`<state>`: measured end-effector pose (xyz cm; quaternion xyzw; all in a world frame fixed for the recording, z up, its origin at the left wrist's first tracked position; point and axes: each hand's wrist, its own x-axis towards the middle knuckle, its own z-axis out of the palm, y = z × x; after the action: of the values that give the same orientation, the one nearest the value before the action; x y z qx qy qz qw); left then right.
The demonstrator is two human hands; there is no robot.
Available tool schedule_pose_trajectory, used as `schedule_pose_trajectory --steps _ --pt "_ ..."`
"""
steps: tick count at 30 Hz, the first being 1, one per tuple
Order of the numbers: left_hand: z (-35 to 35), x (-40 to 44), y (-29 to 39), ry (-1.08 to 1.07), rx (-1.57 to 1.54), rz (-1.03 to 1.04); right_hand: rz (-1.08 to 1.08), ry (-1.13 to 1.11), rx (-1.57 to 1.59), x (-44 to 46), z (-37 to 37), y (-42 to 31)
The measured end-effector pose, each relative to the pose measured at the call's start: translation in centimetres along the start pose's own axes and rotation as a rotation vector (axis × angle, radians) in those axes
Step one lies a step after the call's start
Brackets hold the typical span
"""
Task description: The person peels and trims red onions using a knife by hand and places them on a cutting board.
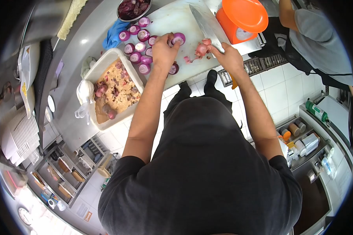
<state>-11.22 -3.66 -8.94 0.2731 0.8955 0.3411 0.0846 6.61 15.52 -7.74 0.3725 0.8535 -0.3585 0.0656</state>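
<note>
My left hand (164, 50) has its fingers closed on a peeled red onion (179, 38) above the white cutting board (166, 19). My right hand (229, 59) grips a large knife (204, 24) by its handle, the blade pointing toward the far side of the board. Pinkish onion trimmings (202, 48) lie by the right fingertips. Several trimmed red onions (143, 35) are grouped left of my left hand, some partly hidden by it. Another dark red onion (173, 68) sits near the board's front edge, beside my left wrist.
A white tub (138, 78) with unpeeled onions and loose skins stands left. A metal bowl (147, 16) of dark red pieces, a blue cloth (115, 33) and an orange scale (231, 27) surround the board. At right stands another person (321, 35).
</note>
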Motion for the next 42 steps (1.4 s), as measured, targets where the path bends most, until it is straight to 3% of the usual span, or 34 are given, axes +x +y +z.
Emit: schedule_pose_trajectory --steps 6,13,17,20,23,32,38,42 --pt "-0.3 -0.8 -0.3 0.145 0.003 0.117 -0.019 -0.021 0.003 -1.5 -1.0 0.7" --pt "4.3 -5.7 2.8 -0.04 -0.27 0.105 -0.07 0.056 0.199 -3.7 -0.9 3.7" --pt "5.6 -6.3 3.6 -0.047 -0.117 0.162 -0.072 0.108 0.256 -4.4 0.9 7.2" --pt "6.3 -6.1 4.2 0.035 -0.009 0.223 0.146 0.032 0.542 -5.6 1.6 6.8" --pt "7.5 -4.9 4.9 0.064 0.032 0.267 0.145 0.059 0.626 -6.0 1.9 6.3" --pt "8.9 -5.4 3.9 0.081 -0.106 0.35 0.158 -0.089 0.647 -7.8 3.9 5.5" --pt "3.4 -6.3 3.8 0.14 0.162 0.301 0.146 -0.114 0.608 -7.7 3.8 5.1" --pt "-0.6 -6.5 3.0 -0.112 0.463 0.103 0.148 -0.131 0.618 -7.4 3.2 5.0"
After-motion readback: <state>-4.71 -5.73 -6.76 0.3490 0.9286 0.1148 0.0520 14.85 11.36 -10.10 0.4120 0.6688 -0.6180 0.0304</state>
